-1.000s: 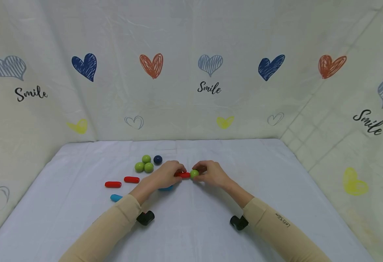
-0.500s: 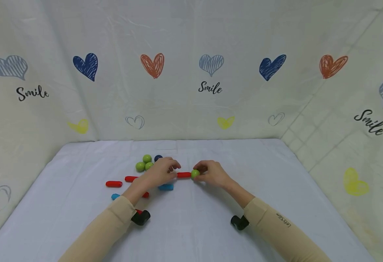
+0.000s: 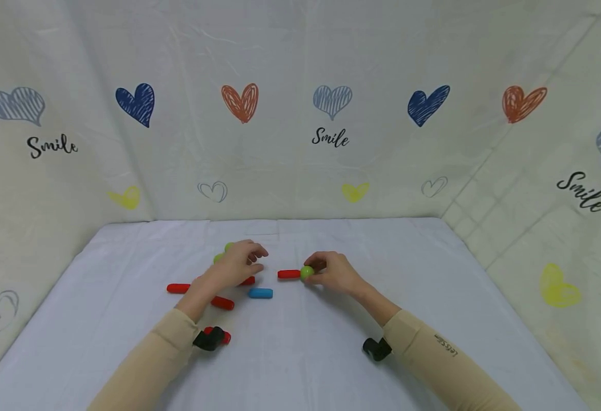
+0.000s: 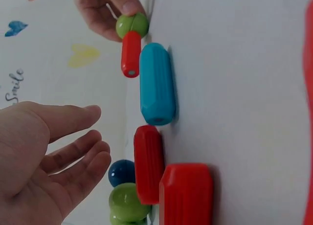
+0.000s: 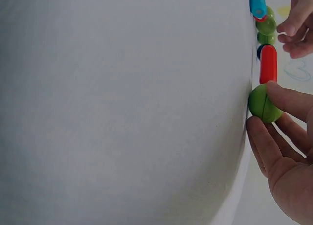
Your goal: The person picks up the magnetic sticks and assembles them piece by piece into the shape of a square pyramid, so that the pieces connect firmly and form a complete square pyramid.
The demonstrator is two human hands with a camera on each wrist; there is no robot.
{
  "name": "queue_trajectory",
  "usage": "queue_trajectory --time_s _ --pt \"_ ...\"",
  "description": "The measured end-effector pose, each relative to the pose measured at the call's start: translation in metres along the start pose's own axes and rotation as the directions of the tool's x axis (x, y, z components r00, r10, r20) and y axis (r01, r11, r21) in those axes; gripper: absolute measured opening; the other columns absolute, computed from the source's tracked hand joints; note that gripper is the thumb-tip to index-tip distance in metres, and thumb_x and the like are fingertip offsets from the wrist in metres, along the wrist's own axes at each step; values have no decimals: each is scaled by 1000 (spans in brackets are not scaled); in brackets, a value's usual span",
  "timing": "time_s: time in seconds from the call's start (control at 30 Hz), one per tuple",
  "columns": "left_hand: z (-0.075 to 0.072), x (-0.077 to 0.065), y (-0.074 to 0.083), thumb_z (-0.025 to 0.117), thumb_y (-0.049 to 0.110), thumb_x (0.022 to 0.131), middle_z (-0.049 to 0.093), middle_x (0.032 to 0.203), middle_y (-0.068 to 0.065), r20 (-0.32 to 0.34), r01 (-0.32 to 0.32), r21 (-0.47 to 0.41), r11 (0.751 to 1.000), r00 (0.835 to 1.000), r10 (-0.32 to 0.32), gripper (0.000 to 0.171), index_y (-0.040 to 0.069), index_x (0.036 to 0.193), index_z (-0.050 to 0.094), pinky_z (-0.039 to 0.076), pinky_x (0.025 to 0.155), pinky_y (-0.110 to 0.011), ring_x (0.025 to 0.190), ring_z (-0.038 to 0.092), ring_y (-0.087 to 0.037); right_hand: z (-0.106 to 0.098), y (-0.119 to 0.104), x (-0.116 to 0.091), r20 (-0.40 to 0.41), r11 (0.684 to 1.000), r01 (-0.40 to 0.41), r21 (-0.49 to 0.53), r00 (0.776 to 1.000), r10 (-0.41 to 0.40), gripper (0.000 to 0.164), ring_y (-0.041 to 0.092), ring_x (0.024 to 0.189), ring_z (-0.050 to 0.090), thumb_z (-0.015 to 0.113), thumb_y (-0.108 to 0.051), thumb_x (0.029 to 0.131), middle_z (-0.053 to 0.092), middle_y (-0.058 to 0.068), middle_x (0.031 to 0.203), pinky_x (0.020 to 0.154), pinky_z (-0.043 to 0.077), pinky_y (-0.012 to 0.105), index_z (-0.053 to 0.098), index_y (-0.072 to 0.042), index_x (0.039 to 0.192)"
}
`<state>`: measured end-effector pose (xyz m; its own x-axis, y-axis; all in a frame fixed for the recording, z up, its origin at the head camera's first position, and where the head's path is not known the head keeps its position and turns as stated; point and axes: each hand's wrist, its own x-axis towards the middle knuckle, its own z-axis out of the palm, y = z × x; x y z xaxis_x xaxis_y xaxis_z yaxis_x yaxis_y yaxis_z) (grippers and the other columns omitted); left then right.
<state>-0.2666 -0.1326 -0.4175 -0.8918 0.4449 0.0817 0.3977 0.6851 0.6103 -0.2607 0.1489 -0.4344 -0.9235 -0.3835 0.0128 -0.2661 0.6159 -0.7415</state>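
Observation:
My right hand (image 3: pixel 335 273) pinches a shiny green ball (image 3: pixel 307 272) between thumb and fingers. A red rod (image 3: pixel 289 274) sticks out of the ball toward the left, its end touching or set into it. My left hand (image 3: pixel 236 265) holds nothing, its fingers loosely bent over the group of balls and rods. Below it to the right lies a blue rod (image 3: pixel 261 293). Under the left hand, a red rod (image 4: pixel 148 164) shows beside a dark blue ball (image 4: pixel 121 172) and a green ball (image 4: pixel 128 201) in the left wrist view.
More red rods lie on the left of the white-clothed table (image 3: pixel 331 354): one at far left (image 3: pixel 178 288), one beside my left wrist (image 3: pixel 222 303), and one partly under the wrist camera (image 3: pixel 210 339). A white sheet printed with hearts (image 3: pixel 279 171) stands behind.
My left hand has let go of the red rod and moved left and slightly away, over the balls. The right hand keeps its grip on the green ball, nearly still.

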Motion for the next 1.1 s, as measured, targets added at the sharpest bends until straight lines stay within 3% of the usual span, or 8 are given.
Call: queue_trajectory --time_s 0.23,0.63,0.8,1.1 --pt "-7 -7 -8 75 5 93 66 119 -14 -29 32 -9 999 999 -33 34 2 126 68 56 91 -41 108 63 -33 0 0 0 4 1000 -4 -7 1000 4 27 20 97 65 82 -9 87 70 -1 100 78 55 29 73 -7 112" --pt "-14 -17 -21 77 4 92 66 117 -14 -88 76 18 997 993 -74 33 3 124 70 57 89 -40 102 62 -27 0 0 0 -4 1000 -3 -15 1000 3 27 20 96 65 83 -9 86 70 -1 100 79 55 29 73 -7 112" --pt "-19 -19 -27 77 4 92 65 116 -14 -121 67 27 997 991 -63 32 1 123 70 56 91 -44 104 63 -31 0 0 0 -8 1000 -13 -13 1000 13 27 20 97 65 83 -9 86 69 -1 100 78 55 29 73 -8 111" --pt "-33 -27 -38 78 7 90 61 123 -16 -179 117 25 993 978 -111 34 3 123 71 54 93 -50 113 58 -39 0 1 1 5 1000 6 -10 1000 -6 27 20 96 65 83 -8 87 70 0 100 77 55 28 73 -7 111"
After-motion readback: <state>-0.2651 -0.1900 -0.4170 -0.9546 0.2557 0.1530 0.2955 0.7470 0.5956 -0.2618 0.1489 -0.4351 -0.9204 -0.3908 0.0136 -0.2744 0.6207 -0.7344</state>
